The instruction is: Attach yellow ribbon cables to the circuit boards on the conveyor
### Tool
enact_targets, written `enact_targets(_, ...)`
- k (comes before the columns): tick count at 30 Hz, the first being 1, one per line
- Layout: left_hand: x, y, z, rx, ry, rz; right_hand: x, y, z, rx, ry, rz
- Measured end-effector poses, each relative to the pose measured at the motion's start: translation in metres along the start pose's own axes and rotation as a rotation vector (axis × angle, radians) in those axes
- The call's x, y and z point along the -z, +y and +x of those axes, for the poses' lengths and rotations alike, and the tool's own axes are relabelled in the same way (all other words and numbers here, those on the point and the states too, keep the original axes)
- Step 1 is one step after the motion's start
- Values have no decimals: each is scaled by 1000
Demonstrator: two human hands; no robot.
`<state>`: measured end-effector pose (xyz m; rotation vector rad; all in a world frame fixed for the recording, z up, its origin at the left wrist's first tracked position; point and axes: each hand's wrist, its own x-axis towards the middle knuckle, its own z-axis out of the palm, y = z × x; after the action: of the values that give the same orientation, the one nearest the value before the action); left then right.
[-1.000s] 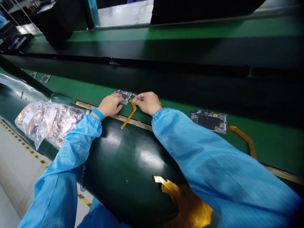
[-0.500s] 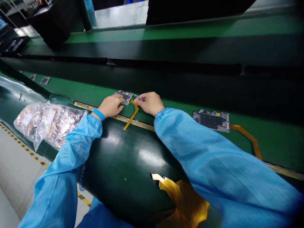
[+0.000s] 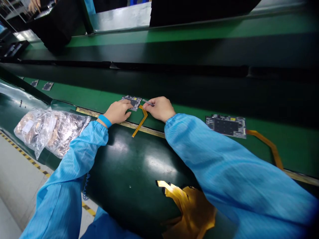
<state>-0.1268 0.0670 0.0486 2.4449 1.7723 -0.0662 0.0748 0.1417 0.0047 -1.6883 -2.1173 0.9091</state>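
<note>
On the green belt lies a small circuit board (image 3: 134, 103), partly covered by the fingers of my left hand (image 3: 118, 111). That hand rests over the board's left side, its thumb held apart, with a blue wrist strap (image 3: 105, 120) at the wrist. My right hand (image 3: 161, 108) is closed round a slim grey pen-like tool (image 3: 148, 102), whose end points at the board's right edge. From that edge an orange flex cable (image 3: 141, 125) bends down over the belt's rim, close under my right fingertips. Whether those fingertips touch the cable I cannot tell.
Further right sits another circuit board (image 3: 226, 126) with its flex cable (image 3: 267, 143). Loose orange flex cables (image 3: 190, 209) are heaped on the green bench near me. Plastic bags (image 3: 53, 131) lie at left; more boards (image 3: 48, 86) rest up the belt. Another person's hand (image 3: 34, 5) shows far left.
Both hands keep their places at the board, which appears slightly further right with the other board and cable. The right hand still holds the grey tool.
</note>
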Motion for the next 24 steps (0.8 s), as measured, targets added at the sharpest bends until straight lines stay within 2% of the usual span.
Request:
enact_targets(15,0,12,5,-41,-7,13,6,23,-1,-2,-11,118)
enact_targets(24,4,22,8,-41,-55,21,8,37,-2,19,-17,182)
